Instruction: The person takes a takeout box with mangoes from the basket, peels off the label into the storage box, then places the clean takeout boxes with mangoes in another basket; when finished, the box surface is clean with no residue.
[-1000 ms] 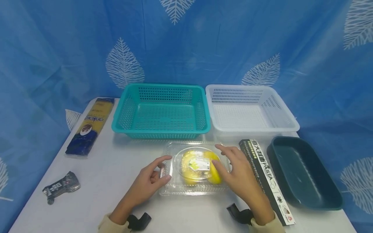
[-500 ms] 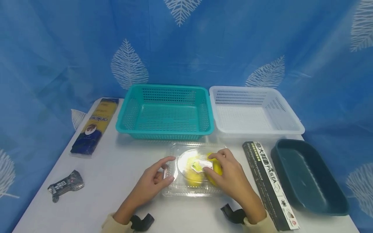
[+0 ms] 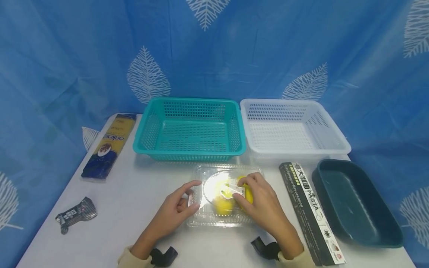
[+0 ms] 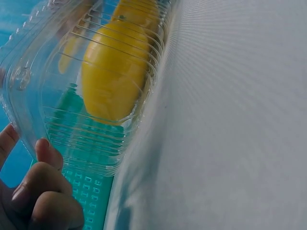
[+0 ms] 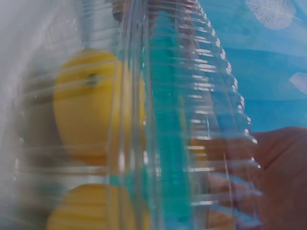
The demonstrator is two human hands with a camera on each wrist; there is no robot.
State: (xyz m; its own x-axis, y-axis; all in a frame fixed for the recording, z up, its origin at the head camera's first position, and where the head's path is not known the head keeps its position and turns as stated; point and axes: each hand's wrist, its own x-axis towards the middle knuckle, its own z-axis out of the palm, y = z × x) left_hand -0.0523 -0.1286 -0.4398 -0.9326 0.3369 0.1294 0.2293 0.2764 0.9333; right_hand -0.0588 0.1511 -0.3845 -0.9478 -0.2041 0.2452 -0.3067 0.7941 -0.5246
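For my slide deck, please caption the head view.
A left grip and right grip at a clear container of yellow fruit, teal basket and white basket behind.

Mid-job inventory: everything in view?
Container: 1, clear, centre
Fruits: 2+, yellow, inside
Label: 1, white/green, on container
Basket: 1, teal, back centre
Second basket: 1, white, back right
Tray: 1, dark green, right
Pasta box: 1, black/white, right
Long packet: 1, blue/yellow, left
Small packet: 1, dark, left
Table: 1, white, below
Curtain: 1, blue, behind
Wrist mounts: 2, black, bottom
Sleeves: 2, beige, bottom
Left hand: 1, at container
Right hand: 1, over container
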